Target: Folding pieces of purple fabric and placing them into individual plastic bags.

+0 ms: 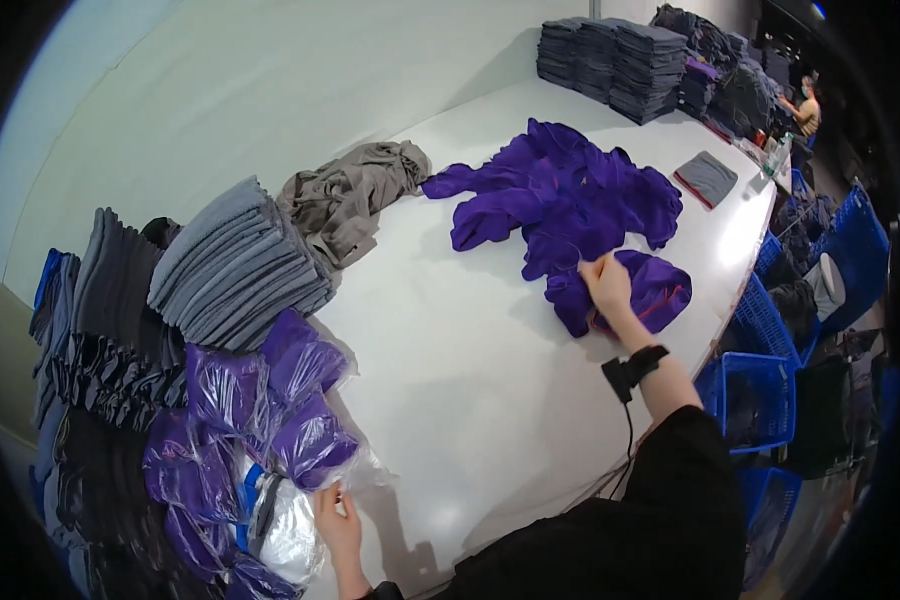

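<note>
My right hand is closed on a purple garment with a thin red edge, pinching its cloth at the right of the white table. Just beyond it lies a loose heap of purple garments. At the lower left, my left hand has its fingers loosely bent and apart. It sits at the edge of several clear plastic bags of folded purple cloth, and I see nothing held in it. A clear bag with something white, blue and grey lies beside that hand.
A grey folded stack and a crumpled taupe cloth line the table's left side; darker stacks stand beyond. Dark folded piles fill the far end, near a grey folded cloth. Blue baskets stand at right; a person sits far off.
</note>
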`<action>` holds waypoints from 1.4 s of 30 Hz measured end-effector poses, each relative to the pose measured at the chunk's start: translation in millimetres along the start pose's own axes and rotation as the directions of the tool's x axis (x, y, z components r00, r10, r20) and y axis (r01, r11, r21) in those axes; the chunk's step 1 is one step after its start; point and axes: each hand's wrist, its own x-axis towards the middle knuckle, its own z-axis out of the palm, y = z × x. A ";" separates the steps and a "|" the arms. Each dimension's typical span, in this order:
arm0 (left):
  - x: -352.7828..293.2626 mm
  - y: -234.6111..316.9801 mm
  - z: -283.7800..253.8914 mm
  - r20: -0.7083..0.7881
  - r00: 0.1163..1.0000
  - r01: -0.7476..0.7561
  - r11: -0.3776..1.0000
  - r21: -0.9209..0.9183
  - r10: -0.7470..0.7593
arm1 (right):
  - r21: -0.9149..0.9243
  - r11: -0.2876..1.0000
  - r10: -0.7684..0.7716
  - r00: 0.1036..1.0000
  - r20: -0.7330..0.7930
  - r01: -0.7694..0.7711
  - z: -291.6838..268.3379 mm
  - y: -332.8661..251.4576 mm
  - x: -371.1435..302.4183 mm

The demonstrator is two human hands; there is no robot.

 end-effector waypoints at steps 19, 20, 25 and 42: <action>23.1 151.8 48.8 0.103 0.886 -0.322 0.761 -0.563 0.452 | 0.778 0.558 -0.766 0.540 0.349 0.289 -140.6 -159.8 -107.1; 27.4 176.0 46.0 0.079 0.839 -0.393 0.701 -0.594 0.538 | 0.756 0.652 -0.718 0.363 0.594 0.053 -135.7 -157.3 -119.1; 19.2 205.8 64.6 0.496 0.409 -0.033 0.556 -0.831 0.766 | 0.677 0.655 -0.742 -0.115 0.661 -0.337 -142.8 -169.8 -129.0; -17.2 86.4 107.8 0.842 0.536 0.844 -0.035 -0.534 0.071 | 0.177 0.730 -0.210 0.029 0.977 -0.660 6.5 9.5 -252.0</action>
